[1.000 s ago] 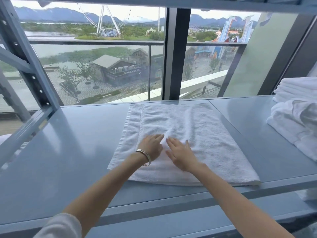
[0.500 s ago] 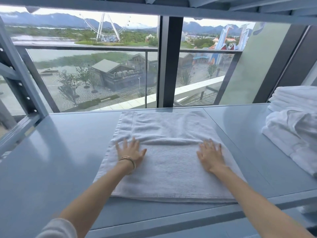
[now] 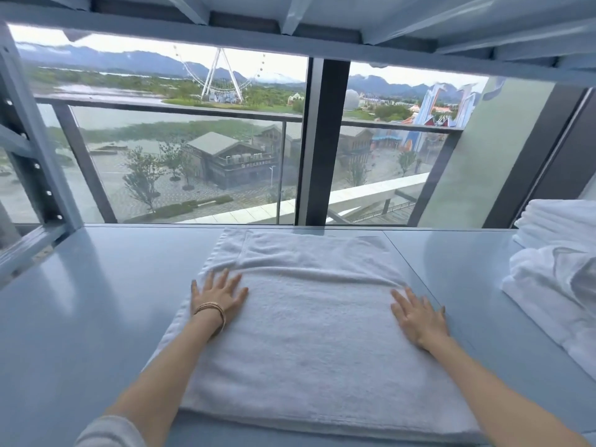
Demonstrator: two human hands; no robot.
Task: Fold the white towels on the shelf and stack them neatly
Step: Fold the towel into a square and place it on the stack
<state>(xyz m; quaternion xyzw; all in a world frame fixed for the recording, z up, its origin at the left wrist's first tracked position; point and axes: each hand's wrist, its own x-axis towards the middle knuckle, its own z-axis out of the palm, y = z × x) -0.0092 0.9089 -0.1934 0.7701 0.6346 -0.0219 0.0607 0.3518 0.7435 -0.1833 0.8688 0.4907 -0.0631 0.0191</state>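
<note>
left hand (image 3: pixel 219 293) flat at white towel (image 3: pixel 309 333) left edge, right hand (image 3: pixel 417 314) flat near right edge

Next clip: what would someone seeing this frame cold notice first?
A white towel lies spread in the middle of the grey-blue shelf, with the left hand and right hand pressed flat near its left and right edges. At the far right sits a heap of more white towels, some folded, some rumpled. Behind the shelf, a big window shows a Ferris wheel and mountains.
</note>
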